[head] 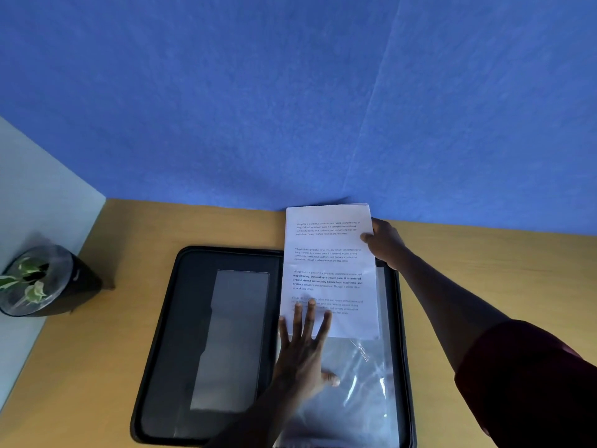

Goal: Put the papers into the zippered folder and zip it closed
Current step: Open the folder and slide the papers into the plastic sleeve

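A black zippered folder [168,334] lies open flat on the wooden desk. Its left half shows a grey pocket panel; its right half holds clear plastic sleeves [358,383]. White printed papers [329,253] lie over the upper right half, their top edge reaching past the folder to the blue wall. My right hand [384,242] grips the papers' upper right edge. My left hand [305,347] lies flat with spread fingers, fingertips on the papers' lower left part and palm on the plastic sleeve.
A dark pot with a green-and-white plant [35,282], wrapped in clear film, stands at the desk's left edge beside a pale side wall. A blue wall closes the back. Bare wooden desk [484,270] shows right of the folder.
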`<state>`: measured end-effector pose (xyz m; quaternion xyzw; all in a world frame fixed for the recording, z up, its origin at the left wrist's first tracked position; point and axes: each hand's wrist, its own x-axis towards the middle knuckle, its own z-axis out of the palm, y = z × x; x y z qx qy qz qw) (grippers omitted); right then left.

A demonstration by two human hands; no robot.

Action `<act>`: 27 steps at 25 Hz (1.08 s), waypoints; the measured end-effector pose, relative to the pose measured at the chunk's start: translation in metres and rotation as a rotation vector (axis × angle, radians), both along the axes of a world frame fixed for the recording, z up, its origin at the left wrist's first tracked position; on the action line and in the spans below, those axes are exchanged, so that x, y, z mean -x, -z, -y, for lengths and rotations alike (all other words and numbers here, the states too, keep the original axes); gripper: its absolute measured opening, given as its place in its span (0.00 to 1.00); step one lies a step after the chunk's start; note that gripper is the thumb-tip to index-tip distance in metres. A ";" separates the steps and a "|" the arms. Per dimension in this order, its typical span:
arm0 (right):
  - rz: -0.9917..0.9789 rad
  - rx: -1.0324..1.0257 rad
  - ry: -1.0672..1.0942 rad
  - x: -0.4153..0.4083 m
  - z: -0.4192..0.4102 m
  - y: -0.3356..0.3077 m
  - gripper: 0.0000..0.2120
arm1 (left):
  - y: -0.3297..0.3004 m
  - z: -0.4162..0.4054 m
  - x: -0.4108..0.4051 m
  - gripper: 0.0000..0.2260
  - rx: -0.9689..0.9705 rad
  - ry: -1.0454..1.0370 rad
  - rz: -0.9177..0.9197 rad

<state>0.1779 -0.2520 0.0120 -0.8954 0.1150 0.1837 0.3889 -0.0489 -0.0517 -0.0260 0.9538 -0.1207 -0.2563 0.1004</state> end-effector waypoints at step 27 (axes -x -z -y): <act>0.080 0.463 -0.566 -0.024 -0.064 0.002 0.27 | -0.004 0.007 -0.001 0.62 0.010 -0.015 0.001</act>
